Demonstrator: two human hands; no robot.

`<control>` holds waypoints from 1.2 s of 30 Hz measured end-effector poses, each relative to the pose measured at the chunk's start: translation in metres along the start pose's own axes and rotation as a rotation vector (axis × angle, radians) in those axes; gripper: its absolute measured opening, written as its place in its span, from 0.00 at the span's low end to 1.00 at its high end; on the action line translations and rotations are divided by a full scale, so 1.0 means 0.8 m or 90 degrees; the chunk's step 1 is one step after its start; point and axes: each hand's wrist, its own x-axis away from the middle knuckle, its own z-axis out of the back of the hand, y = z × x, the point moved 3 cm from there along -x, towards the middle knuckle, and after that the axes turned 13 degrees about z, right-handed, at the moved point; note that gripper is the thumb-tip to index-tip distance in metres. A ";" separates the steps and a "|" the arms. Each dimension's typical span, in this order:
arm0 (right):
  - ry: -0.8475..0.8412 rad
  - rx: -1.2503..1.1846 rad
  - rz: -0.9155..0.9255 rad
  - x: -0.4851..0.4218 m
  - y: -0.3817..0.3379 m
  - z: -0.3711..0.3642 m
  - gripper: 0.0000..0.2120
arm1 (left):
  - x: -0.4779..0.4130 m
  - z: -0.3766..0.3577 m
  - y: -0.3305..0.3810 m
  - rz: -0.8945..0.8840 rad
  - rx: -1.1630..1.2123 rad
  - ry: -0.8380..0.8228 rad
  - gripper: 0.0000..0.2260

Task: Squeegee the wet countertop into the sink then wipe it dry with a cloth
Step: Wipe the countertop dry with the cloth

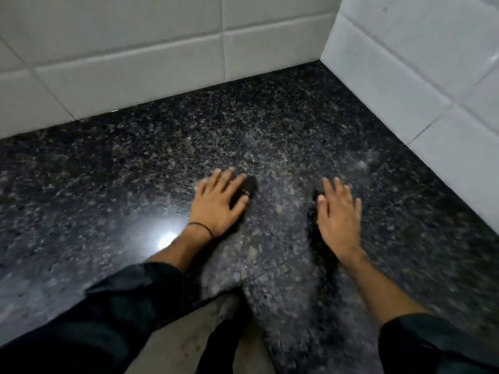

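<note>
The dark speckled granite countertop (270,136) fills the view and runs into a tiled corner. My left hand (217,205) lies flat on it near the middle, fingers spread, with a thin dark band at the wrist. My right hand (339,214) hovers or rests flat to its right, fingers apart, slightly blurred. Neither hand holds anything. No squeegee, cloth or sink shows in this view. A bright light reflection (167,236) shines on the stone beside my left wrist.
White wall tiles (135,63) stand along the back, and more tiles (432,63) close off the right side. The counter's front edge (216,295) shows between my dark sleeves, with pale floor (183,346) below.
</note>
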 end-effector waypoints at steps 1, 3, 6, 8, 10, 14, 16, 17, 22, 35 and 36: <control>0.011 0.021 -0.041 0.015 0.030 0.012 0.24 | -0.018 0.003 -0.009 0.070 0.010 -0.003 0.27; -0.002 0.039 -0.119 0.043 0.082 0.028 0.25 | -0.044 0.006 0.002 0.155 0.039 -0.002 0.26; -0.068 0.070 -0.153 0.069 0.125 0.030 0.27 | -0.033 -0.015 0.090 0.083 0.037 -0.014 0.26; -0.079 0.074 -0.141 0.077 0.129 0.024 0.27 | 0.008 -0.035 0.163 -0.067 0.036 -0.051 0.27; -0.064 0.091 -0.135 0.081 0.128 0.020 0.26 | 0.060 -0.053 0.221 -0.223 0.008 -0.083 0.25; -0.045 0.102 -0.128 0.083 0.129 0.020 0.27 | 0.034 -0.057 0.228 -0.366 0.008 -0.065 0.26; -0.032 0.096 -0.128 0.085 0.130 0.021 0.27 | -0.044 -0.052 0.207 -0.310 0.006 -0.037 0.26; -0.028 0.098 -0.128 0.085 0.129 0.020 0.26 | -0.089 -0.048 0.192 -0.248 0.003 -0.025 0.26; -0.035 0.080 -0.142 0.083 0.131 0.020 0.26 | -0.181 -0.046 0.206 -0.023 0.011 -0.015 0.26; 0.030 0.104 -0.385 0.092 0.268 0.071 0.32 | -0.139 -0.103 0.429 -0.396 0.026 -0.061 0.22; 0.036 0.098 -0.390 0.093 0.270 0.072 0.32 | -0.169 -0.105 0.447 -0.327 0.032 -0.073 0.22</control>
